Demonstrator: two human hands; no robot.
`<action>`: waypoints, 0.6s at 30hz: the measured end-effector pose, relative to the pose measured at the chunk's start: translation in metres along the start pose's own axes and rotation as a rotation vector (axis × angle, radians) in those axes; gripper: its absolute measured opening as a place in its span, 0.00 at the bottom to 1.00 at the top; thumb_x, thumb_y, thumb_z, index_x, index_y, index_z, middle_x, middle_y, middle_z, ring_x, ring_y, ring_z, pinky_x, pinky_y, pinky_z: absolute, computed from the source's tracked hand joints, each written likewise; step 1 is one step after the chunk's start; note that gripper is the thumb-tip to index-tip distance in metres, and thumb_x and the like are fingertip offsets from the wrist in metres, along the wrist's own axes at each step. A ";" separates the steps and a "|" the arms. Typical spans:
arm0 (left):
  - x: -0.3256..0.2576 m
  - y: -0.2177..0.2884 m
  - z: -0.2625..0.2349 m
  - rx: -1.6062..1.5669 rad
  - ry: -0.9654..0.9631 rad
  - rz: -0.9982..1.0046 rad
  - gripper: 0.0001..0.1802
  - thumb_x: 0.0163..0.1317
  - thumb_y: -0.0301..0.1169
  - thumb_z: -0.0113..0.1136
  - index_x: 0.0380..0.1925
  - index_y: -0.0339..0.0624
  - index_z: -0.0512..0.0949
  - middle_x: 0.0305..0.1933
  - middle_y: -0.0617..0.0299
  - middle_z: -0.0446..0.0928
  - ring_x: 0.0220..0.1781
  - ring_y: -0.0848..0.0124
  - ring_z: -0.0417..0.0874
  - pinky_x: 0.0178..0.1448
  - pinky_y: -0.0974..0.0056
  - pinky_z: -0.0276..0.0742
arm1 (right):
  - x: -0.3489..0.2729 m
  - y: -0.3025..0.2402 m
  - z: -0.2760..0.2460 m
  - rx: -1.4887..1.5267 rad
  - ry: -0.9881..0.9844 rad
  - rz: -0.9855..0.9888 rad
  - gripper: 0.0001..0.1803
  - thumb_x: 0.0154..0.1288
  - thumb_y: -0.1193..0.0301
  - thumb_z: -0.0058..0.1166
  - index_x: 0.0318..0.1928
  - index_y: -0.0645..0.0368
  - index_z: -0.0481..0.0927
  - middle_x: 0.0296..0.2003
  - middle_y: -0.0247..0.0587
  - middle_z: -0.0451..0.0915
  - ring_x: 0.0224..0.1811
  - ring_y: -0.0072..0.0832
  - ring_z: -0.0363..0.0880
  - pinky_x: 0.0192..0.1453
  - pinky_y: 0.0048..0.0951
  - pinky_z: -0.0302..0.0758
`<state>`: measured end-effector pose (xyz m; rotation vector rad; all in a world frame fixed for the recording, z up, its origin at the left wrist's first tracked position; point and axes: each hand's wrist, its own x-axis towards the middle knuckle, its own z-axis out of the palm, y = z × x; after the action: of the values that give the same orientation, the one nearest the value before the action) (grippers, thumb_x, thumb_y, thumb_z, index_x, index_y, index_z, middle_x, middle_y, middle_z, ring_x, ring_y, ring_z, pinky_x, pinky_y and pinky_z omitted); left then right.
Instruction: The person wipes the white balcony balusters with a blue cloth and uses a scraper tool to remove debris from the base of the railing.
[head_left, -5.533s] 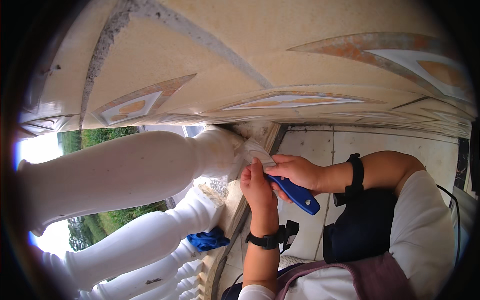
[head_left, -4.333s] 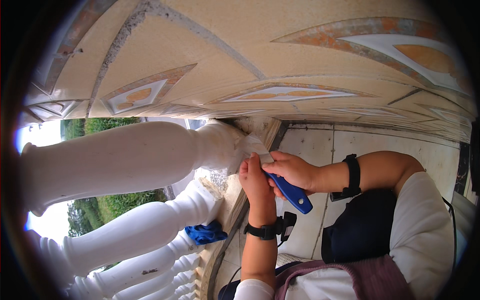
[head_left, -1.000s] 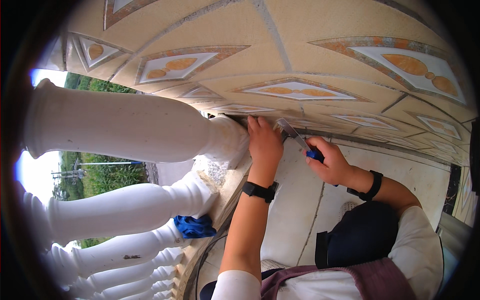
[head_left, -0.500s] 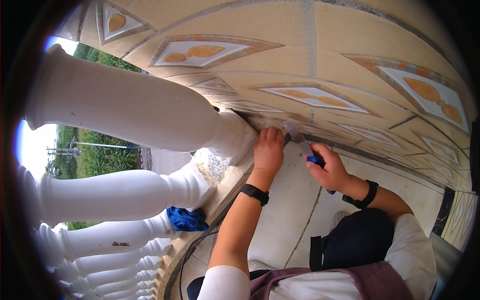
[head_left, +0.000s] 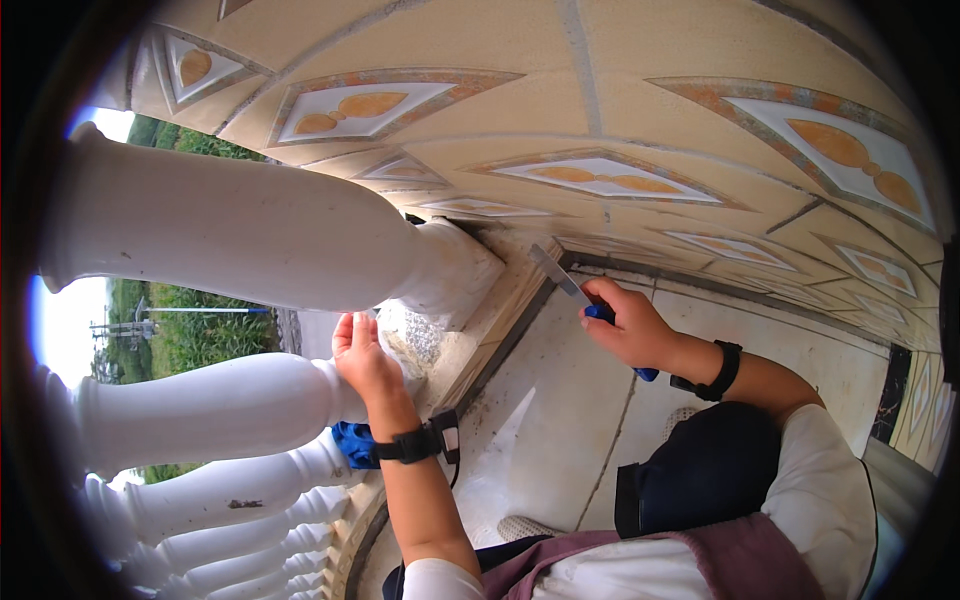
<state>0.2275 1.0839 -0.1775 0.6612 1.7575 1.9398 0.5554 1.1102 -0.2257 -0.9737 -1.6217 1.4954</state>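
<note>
My right hand (head_left: 632, 325) is wrapped round the blue handle of a putty knife (head_left: 565, 275). Its flat metal blade points up and left toward the corner where the tiled wall meets the ledge (head_left: 470, 335); I see a gap between blade and wall. My left hand (head_left: 368, 358) is over the ledge, in the space between the two nearest white balusters (head_left: 255, 225). Its fingers extend upward side by side, with nothing visible in them. A blue cloth (head_left: 353, 444) lies at the foot of a baluster, partly behind my left wrist.
A row of white balusters (head_left: 215, 412) runs down the left side, with greenery (head_left: 205, 330) beyond. The beige wall (head_left: 690, 50) with diamond patterns curves across the top and right. Below are pale floor tiles (head_left: 550, 420) and my dark-clothed knee (head_left: 700, 470).
My left hand has left the ledge by the wall corner and moved left and down to the baluster gap. The putty knife has shifted slightly left in my right hand.
</note>
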 end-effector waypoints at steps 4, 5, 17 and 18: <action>0.037 0.014 0.012 0.028 0.071 -0.030 0.15 0.60 0.21 0.48 0.49 0.33 0.68 0.46 0.57 0.72 0.48 0.69 0.71 0.54 0.66 0.66 | 0.017 0.001 0.001 -0.136 -0.064 -0.097 0.19 0.55 0.72 0.51 0.48 0.64 0.69 0.34 0.49 0.76 0.34 0.41 0.74 0.40 0.34 0.71; 0.036 0.016 0.014 0.027 0.118 -0.068 0.14 0.60 0.21 0.48 0.47 0.34 0.69 0.45 0.59 0.73 0.46 0.71 0.71 0.54 0.66 0.66 | 0.023 0.001 0.000 -0.173 -0.093 -0.157 0.21 0.55 0.71 0.51 0.50 0.64 0.69 0.36 0.52 0.76 0.37 0.46 0.75 0.42 0.37 0.71; -0.107 -0.002 0.041 0.959 -0.563 0.770 0.07 0.51 0.20 0.56 0.32 0.40 0.76 0.35 0.56 0.74 0.38 0.59 0.75 0.41 0.63 0.70 | 0.089 0.010 0.001 -0.452 -0.264 -0.229 0.20 0.56 0.70 0.50 0.49 0.66 0.71 0.39 0.52 0.72 0.45 0.46 0.71 0.49 0.37 0.68; -0.109 0.000 0.048 0.966 -0.559 0.770 0.07 0.51 0.20 0.56 0.32 0.40 0.76 0.35 0.56 0.74 0.38 0.59 0.75 0.41 0.63 0.70 | 0.084 0.003 -0.006 -0.390 -0.301 -0.167 0.20 0.56 0.70 0.50 0.49 0.66 0.71 0.40 0.51 0.72 0.45 0.46 0.70 0.48 0.37 0.68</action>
<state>0.3430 1.0553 -0.1797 2.2036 2.1214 0.8870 0.5225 1.1881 -0.2275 -0.8143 -2.2135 1.2825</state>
